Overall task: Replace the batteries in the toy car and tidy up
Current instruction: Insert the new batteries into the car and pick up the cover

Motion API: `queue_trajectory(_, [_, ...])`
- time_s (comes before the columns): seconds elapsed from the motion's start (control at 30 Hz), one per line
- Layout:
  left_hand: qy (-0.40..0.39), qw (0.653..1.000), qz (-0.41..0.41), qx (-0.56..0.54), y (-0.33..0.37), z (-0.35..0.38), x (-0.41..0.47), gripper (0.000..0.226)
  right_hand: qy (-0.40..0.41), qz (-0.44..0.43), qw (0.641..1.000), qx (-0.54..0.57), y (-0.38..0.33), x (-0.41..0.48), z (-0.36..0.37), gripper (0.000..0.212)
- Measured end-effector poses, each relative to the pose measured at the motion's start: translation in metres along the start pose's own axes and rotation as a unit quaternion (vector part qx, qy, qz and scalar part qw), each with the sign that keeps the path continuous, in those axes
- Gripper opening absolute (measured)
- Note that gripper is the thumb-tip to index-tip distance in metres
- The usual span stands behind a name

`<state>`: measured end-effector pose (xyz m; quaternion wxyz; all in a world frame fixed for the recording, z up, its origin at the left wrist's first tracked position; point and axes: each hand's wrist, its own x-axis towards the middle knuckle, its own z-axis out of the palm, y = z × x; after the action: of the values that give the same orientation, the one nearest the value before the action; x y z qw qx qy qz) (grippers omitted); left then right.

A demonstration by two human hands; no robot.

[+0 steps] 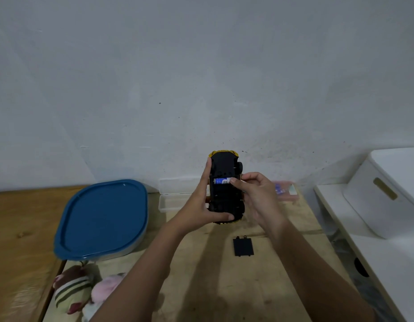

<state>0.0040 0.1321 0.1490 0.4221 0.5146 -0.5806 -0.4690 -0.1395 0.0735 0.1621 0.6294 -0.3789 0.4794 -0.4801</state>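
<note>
left hand (201, 201) clamps the upturned toy car (225, 194); right hand (254, 196) pinches a battery (221, 181), seemingly seated; cover (243, 246) lies at 5 o'clock on the table (224, 287), well off its edges

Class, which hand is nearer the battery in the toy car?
Right. The right hand holds one end of the battery; the left hand grips the toy car beside it.
</note>
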Motion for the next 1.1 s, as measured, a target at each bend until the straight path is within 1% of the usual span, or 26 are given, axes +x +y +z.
queue_trajectory(0.1, [-0.015, 1.000, -0.014, 0.006, -0.011, 0.003, 0.002, 0.127, 0.007, 0.012, 1.000, -0.012, 0.010, 0.005, -0.003, 0.026])
queue_trajectory(0.2, [-0.011, 0.999, -0.043, 0.007, -0.031, 0.009, 0.003, 0.128, 0.008, -0.008, 0.995, -0.094, 0.029, 0.009, -0.009, 0.024])
queue_trajectory(0.27, [0.000, 0.998, -0.068, 0.008, -0.047, 0.013, 0.004, 0.127, -0.007, -0.009, 0.990, -0.142, 0.045, 0.018, -0.020, 0.015])
queue_trajectory(0.33, [0.016, 0.996, -0.089, 0.006, -0.062, 0.015, 0.005, 0.127, -0.005, -0.027, 0.977, -0.210, 0.057, 0.033, -0.040, 0.007])
queue_trajectory(0.4, [0.037, 0.993, -0.110, -0.004, -0.074, 0.017, 0.008, 0.127, 0.014, -0.054, 0.951, -0.303, 0.068, 0.054, -0.069, 0.005])
queue_trajectory(0.47, [0.059, 0.991, -0.121, -0.010, -0.081, 0.021, 0.013, 0.125, 0.012, -0.066, 0.904, -0.423, 0.078, 0.074, -0.098, 0.019])
queue_trajectory(0.57, [0.083, 0.987, -0.136, -0.015, -0.091, 0.029, 0.024, 0.123, -0.076, -0.109, 0.798, -0.588, 0.096, 0.107, -0.129, 0.042])
queue_trajectory(0.63, [0.092, 0.985, -0.143, -0.015, -0.095, 0.034, 0.029, 0.123, -0.127, -0.128, 0.729, -0.660, 0.107, 0.126, -0.137, 0.047])
queue_trajectory(0.7, [0.098, 0.984, -0.149, -0.016, -0.100, 0.037, 0.034, 0.124, -0.155, -0.145, 0.662, -0.719, 0.115, 0.141, -0.139, 0.045])
queue_trajectory(0.73, [0.101, 0.983, -0.151, -0.017, -0.101, 0.038, 0.036, 0.124, -0.163, -0.154, 0.636, -0.738, 0.117, 0.145, -0.138, 0.044])
queue_trajectory(0.8, [0.109, 0.982, -0.150, -0.019, -0.101, 0.040, 0.039, 0.123, -0.162, -0.172, 0.599, -0.765, 0.122, 0.149, -0.137, 0.040])
queue_trajectory(0.87, [0.118, 0.981, -0.149, -0.019, -0.100, 0.041, 0.041, 0.123, -0.162, -0.194, 0.572, -0.780, 0.125, 0.150, -0.139, 0.036])
queue_trajectory(0.93, [0.129, 0.981, -0.145, -0.020, -0.099, 0.041, 0.043, 0.123, -0.144, -0.229, 0.550, -0.790, 0.126, 0.148, -0.143, 0.032])
queue_trajectory(0.97, [0.133, 0.980, -0.143, -0.019, -0.098, 0.041, 0.044, 0.123, -0.135, -0.256, 0.546, -0.786, 0.125, 0.146, -0.143, 0.029])
queue_trajectory(1.0, [0.136, 0.980, -0.141, -0.019, -0.097, 0.040, 0.044, 0.123, -0.131, -0.269, 0.579, -0.758, 0.124, 0.142, -0.142, 0.025])
queue_trajectory(1.03, [0.138, 0.980, -0.139, -0.018, -0.096, 0.040, 0.044, 0.123, -0.124, -0.270, 0.651, -0.698, 0.118, 0.136, -0.136, 0.020])
queue_trajectory(1.07, [0.137, 0.981, -0.137, -0.017, -0.094, 0.039, 0.044, 0.123, -0.118, -0.248, 0.742, -0.612, 0.109, 0.128, -0.127, 0.018])
queue_trajectory(1.1, [0.135, 0.981, -0.137, -0.016, -0.094, 0.039, 0.043, 0.124, -0.113, -0.217, 0.819, -0.519, 0.100, 0.121, -0.118, 0.017])
